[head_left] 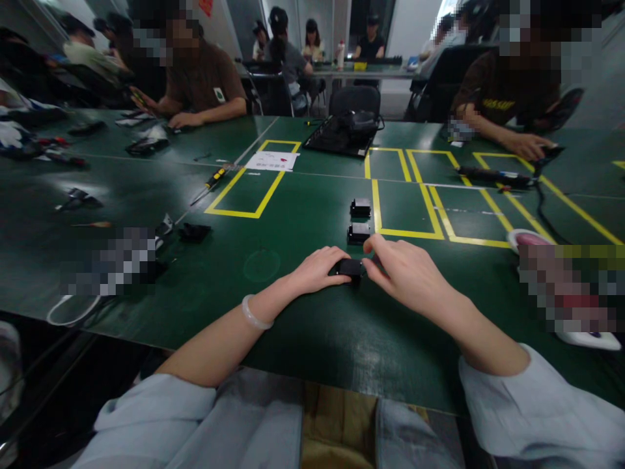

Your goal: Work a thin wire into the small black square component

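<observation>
A small black rectangular block [350, 267] lies at the middle of the green table [312, 332]. My left hand [319, 268] grips its left end between thumb and fingers. At its right end is my right hand [403, 270], thumb and forefinger curled with a gap between them; whether they touch the block I cannot tell. Just beyond stand two similar black blocks, a nearer one [359, 232] close to my right forefinger and a farther one [361, 208] behind it. What the blocks are is too small to make out.
Yellow tape outlines [410, 233] mark the table, with a paper sheet [271, 161] on one. A screwdriver [215, 178] and a black part [194, 231] lie left, a flat black panel [336, 138] at the back. A white-rimmed tray [588, 339] stands right. Two people sit opposite.
</observation>
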Tool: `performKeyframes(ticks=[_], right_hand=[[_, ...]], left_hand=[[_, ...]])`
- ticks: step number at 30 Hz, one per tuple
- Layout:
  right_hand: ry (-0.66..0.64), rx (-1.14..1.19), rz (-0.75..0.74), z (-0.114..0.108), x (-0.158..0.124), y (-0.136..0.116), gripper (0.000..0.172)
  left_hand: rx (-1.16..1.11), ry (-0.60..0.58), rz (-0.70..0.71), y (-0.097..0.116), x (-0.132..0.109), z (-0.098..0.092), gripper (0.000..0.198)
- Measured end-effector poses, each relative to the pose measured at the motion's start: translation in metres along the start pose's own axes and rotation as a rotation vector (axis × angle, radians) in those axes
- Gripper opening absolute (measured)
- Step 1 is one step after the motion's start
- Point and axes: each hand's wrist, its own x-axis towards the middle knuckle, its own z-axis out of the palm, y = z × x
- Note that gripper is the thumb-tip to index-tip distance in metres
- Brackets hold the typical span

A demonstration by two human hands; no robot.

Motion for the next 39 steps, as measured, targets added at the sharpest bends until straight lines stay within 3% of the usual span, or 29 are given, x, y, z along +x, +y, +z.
performKeyframes(ticks=[6, 14, 18, 29, 39], right_hand=[[-0.121, -0.053, 0.075, -0.0066, 0.0033, -0.0025, 0.021], [-0.052, 0.074, 0.055, -0.0039, 0.0009, 0.0039, 0.014], [-0.068, 0.003, 0.071, -0.0036, 0.0026, 0.0040, 0.025], [-0.129, -0.117, 0.194, -0.0009, 0.0058, 0.0051, 0.034], [-0.035, 0.052, 0.065, -0.0010, 0.0019, 0.0063, 0.019]], left_hand=[[0.013, -0.005, -0.007, -0.0001, -0.0005, -0.0015, 0.040], [0.016, -0.010, -0.016, 0.0013, -0.0010, -0.0032, 0.040], [0.012, -0.005, -0.006, -0.0009, -0.0012, -0.0014, 0.042], [0.026, -0.005, -0.004, 0.0002, -0.0014, -0.0010, 0.041], [0.008, -0.015, -0.022, 0.0018, -0.0009, -0.0034, 0.040]])
